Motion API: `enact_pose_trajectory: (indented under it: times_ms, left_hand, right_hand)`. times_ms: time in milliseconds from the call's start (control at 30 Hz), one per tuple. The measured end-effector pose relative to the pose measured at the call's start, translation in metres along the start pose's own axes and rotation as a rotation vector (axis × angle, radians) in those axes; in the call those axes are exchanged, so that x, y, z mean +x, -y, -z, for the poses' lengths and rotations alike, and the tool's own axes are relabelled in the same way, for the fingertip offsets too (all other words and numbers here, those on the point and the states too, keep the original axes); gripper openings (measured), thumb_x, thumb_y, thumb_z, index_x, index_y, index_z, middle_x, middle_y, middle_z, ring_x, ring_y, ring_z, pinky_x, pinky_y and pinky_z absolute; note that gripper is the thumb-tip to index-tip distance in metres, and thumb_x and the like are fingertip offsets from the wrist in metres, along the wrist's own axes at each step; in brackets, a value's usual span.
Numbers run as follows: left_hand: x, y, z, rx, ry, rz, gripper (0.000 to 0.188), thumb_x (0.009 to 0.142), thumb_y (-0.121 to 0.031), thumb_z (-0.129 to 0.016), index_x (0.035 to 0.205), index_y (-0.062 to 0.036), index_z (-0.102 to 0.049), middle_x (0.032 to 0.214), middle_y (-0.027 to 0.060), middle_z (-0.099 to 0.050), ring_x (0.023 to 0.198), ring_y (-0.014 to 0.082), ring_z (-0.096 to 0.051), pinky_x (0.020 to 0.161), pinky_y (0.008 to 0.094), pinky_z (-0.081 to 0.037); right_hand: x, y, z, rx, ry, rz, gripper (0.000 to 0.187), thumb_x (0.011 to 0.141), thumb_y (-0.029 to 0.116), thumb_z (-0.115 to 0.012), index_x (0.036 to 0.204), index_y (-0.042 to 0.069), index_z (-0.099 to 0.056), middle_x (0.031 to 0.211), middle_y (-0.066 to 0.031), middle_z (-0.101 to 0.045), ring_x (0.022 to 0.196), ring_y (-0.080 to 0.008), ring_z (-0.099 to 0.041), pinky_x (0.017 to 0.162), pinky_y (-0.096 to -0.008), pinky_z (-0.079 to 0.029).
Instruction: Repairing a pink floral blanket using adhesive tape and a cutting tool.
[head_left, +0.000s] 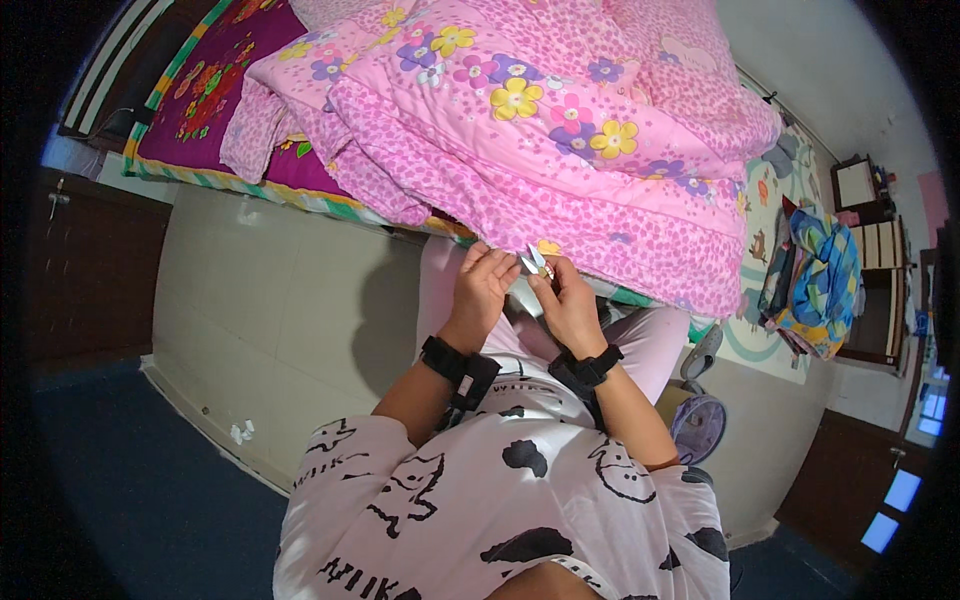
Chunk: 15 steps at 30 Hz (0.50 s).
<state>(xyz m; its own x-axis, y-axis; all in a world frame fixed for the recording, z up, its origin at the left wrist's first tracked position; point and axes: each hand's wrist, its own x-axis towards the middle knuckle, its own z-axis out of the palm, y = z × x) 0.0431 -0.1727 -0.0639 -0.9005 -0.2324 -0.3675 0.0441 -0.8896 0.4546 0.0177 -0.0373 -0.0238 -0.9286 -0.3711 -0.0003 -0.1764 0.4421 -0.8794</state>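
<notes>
Small scissors (537, 262) with shiny metal blades spread apart are held in my right hand (568, 308), its thumb and fingers closed round the handle end. The blades point toward the fingers of my left hand (482, 288). That hand is raised close beside them, palm partly toward me, fingers bent and drawn together; whatever is at its fingertips is too small to make out. Both hands are above my lap, against the near edge of a pink flowered quilt (600, 190). Each wrist wears a black strap.
The quilt is heaped on a bed with a purple flowered sheet (200, 105). Folded colourful cloth (822, 275) is stacked to the right, near brown shelves (882, 290). A round mesh bin (698, 428) stands by my right side. White scraps (242, 432) lie on the floor.
</notes>
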Motion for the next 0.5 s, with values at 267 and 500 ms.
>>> enact_pose_trajectory:
  times_ms: [267,500]
  left_hand:
    - [0.002,-0.001,-0.007,0.045,0.074,-0.053,0.005,0.084,-0.007,-0.047,0.089,-0.0100,-0.046,0.087,0.0040,-0.053,0.081,0.0156,-0.053,0.078,0.0314,-0.043]
    - [0.011,-0.010,-0.014,0.020,0.023,0.011,0.012,0.085,-0.014,-0.047,0.096,-0.0100,-0.048,0.095,0.0046,-0.055,0.089,0.0167,-0.053,0.079,0.0303,-0.041]
  right_hand:
    - [0.012,0.017,0.001,-0.104,-0.110,0.068,0.026,0.075,0.017,-0.063,0.096,0.006,-0.053,0.068,-0.0137,-0.057,0.059,-0.0279,-0.057,0.052,-0.0343,-0.043]
    - [0.026,-0.007,-0.003,-0.280,-0.114,0.138,0.017,0.070,0.008,-0.061,0.085,0.007,-0.053,0.065,-0.0136,-0.056,0.058,-0.0325,-0.056,0.050,-0.0380,-0.043]
